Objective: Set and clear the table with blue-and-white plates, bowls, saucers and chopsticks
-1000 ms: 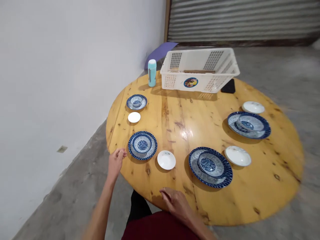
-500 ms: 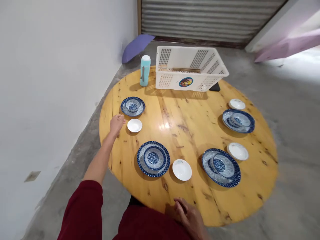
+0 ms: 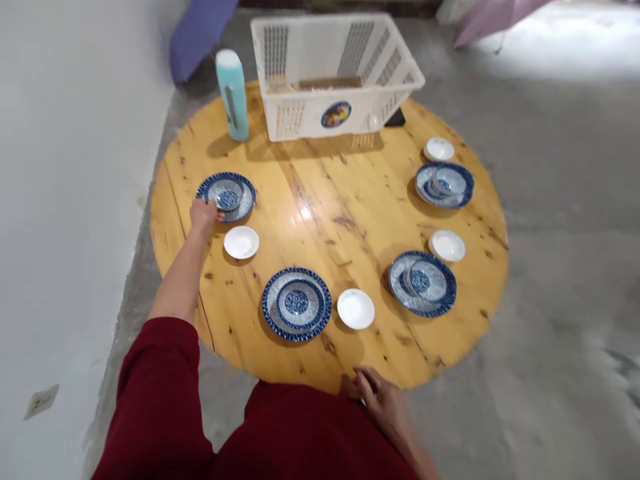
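Observation:
At the table's left side my left hand reaches to the near-left rim of a blue-and-white plate. Its fingers are bent and closed at that rim, close to the patterned bowl standing on the plate; the exact contact is small and partly hidden. A small white dish sits just nearer. By the near table edge my right hand is held low with its fingers curled together, and nothing shows in it. Closest to it is another white dish, beside a plate with a bowl on it.
At the back of the round wooden table stand a white plastic basket and a light-blue bottle. On the right are two more plates with bowls, and white dishes. A wall rises at left.
My left hand has moved from beside the small white dish up to the plate's rim. The view has tilted downward and shifted right; my right hand stays by the near edge.

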The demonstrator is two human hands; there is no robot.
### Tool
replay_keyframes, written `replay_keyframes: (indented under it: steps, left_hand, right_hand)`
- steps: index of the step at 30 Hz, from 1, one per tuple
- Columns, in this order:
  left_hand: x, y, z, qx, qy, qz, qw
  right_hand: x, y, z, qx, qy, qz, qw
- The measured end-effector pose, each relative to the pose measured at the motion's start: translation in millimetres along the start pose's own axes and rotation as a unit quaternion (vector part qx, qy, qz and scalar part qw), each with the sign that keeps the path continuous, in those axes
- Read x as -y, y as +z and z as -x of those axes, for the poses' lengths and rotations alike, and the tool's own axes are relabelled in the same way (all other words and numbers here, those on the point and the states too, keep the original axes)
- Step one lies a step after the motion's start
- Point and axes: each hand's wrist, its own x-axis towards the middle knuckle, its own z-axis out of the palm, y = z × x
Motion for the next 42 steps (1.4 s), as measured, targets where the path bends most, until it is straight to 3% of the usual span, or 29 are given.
replay_keyframes:
  steps: [4,7,10,14,18,21,29,36,42]
  left_hand:
    - [-3,9.7,-1,-0.003,0.022,-0.029,0.999]
    - [-5,3.3,21,-0.003,0.11,-0.025,0.994]
    - [-10,-14.2,72,0.027,0.186,-0.016,0.982]
    - [-14,-29.2,157,0.113,0.203,-0.035,0.972]
    - [-4,-17.9,221,0.226,0.193,-0.045,0.954]
    - [11,0.1,248,0.259,0.211,-0.065,0.94]
    - [38,34.4,263,0.215,0.253,-0.212,0.919]
    - [21,33.2,267,0.245,0.232,-0.369,0.866]
    - [11,32.4,260,0.261,0.212,-0.415,0.845]
  right_hand:
    - [10,-9,-10,0.007,0.011,-0.016,1.0]
    - [17,-21,-23,-0.016,0.017,-0.055,0.998]
    - [36,-34,-44,-0.058,-0.008,-0.104,0.993]
    - [82,-44,-80,-0.09,-0.082,-0.151,0.981]
    - [122,-42,-106,-0.06,-0.162,-0.136,0.976]
    - [131,-33,-116,-0.051,-0.183,-0.043,0.981]
    - [122,-11,-125,-0.036,-0.085,0.222,0.971]
    - [135,-14,-127,0.048,-0.018,0.302,0.952]
    - [140,-12,-133,0.079,0.002,0.309,0.948]
